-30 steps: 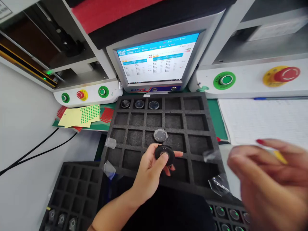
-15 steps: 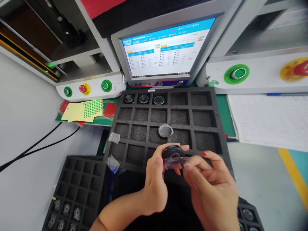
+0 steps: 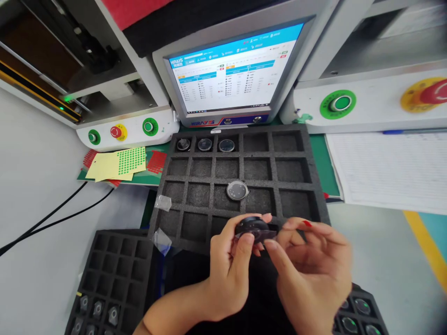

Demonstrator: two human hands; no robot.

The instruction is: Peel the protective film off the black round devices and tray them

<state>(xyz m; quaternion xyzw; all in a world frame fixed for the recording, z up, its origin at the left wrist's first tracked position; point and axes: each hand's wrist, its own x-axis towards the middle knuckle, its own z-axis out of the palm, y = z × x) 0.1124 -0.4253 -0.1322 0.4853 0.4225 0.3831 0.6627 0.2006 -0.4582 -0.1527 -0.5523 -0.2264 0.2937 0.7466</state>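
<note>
My left hand [image 3: 228,265] is closed around a round black watch body [image 3: 249,225], its thumb pressing on the near side. A piece of clear film [image 3: 263,234] sticks out from the watch body toward the right. Right beside it is my right hand [image 3: 307,265], thumb and fingers apart; whether the thumb touches the film I cannot tell. Beyond the hands, a round watch with a silver rim [image 3: 237,190] rests across the dividers of a black foam tray [image 3: 240,156]. Several round watches, one of them a dark watch [image 3: 205,144], sit in the tray's back row.
Behind the tray stands a monitor [image 3: 240,79] between machine panels with green buttons [image 3: 340,103] and red stop buttons [image 3: 117,132]. Yellow sticker sheets [image 3: 115,164] lie left, paper sheets [image 3: 380,163] right. A lower foam tray [image 3: 115,260] holds wrapped parts. Clear film scraps [image 3: 162,203] lie on the main tray's left edge.
My right thumb and fingers have parted from their pinch at the film. My left thumb has come over the watch body's near side. The view has shifted slightly.
</note>
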